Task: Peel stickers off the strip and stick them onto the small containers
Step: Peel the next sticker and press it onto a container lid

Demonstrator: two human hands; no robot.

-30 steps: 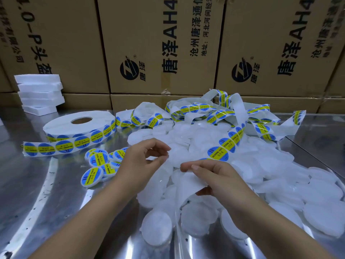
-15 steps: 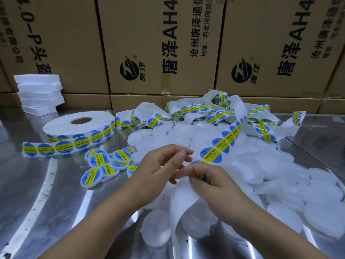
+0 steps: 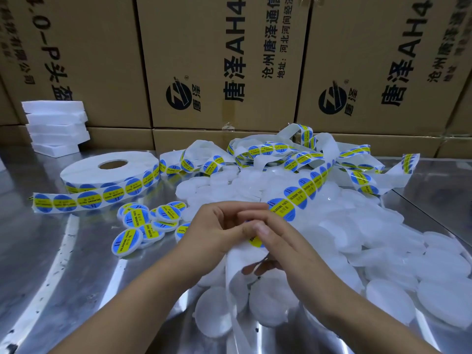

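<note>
We are watching both hands meeting at the centre of the frame. The left hand is curling its fingers and pinching the sticker strip. The right hand is pinching it too, beside a blue-and-yellow sticker. The strip is trailing to the upper right over the plain white containers, while labelled containers are lying at centre left.

Shiny steel table, sticker roll, loose sticker strip, white containers, foam blocks
</note>
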